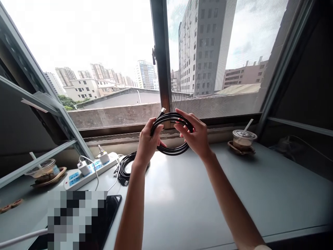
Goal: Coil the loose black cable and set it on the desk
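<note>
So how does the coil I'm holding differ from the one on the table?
The held coil is up between your left hand and right hand; the table coil lies flat beside the power strip. The held coil's connector points up; the table coil's plug end rests on the tabletop. Both are black, looped cables.

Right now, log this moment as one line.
left hand: holding cable | right hand: holding cable | cable: coiled, above table | power strip: two chargers plugged in

Our cable (173, 150) is at 12 o'clock before the window (161, 52); on our table (179, 198), a coil (121, 167) at 11, a cup (242, 141) at 1.
</note>
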The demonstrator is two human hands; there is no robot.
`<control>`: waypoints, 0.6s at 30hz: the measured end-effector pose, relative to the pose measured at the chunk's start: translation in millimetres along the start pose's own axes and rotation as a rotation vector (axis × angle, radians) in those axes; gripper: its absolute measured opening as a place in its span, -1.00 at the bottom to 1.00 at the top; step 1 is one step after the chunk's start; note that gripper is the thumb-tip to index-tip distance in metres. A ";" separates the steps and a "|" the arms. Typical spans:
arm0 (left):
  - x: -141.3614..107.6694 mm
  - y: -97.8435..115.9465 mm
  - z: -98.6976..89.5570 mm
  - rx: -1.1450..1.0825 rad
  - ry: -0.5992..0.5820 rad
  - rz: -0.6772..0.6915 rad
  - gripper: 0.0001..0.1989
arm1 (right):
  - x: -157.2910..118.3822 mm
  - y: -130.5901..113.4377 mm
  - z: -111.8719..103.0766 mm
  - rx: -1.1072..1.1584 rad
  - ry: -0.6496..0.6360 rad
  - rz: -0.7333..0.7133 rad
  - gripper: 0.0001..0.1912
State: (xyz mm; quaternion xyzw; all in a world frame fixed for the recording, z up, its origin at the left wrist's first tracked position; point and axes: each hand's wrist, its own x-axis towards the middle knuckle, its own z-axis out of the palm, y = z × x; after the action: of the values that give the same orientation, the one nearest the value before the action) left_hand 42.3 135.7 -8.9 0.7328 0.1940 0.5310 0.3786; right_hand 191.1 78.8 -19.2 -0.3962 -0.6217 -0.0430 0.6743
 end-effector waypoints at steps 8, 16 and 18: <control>-2.5 9.6 14.0 -0.159 -0.013 0.031 -0.44 | 2.7 -1.7 -3.1 -0.012 0.097 0.029 -0.69; -4.2 9.3 23.3 -0.224 -0.053 -0.061 -0.62 | 3.3 3.2 -1.4 -0.150 0.120 -0.100 -0.75; -4.1 8.0 23.6 -0.254 -0.066 -0.083 -0.66 | 3.4 2.1 -0.9 -0.180 0.126 -0.122 -0.76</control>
State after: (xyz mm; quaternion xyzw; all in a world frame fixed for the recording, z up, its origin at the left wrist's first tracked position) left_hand 61.7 119.5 -9.0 0.6874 0.1430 0.5108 0.4960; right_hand 193.8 81.2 -17.1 -0.4132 -0.5945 -0.1643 0.6699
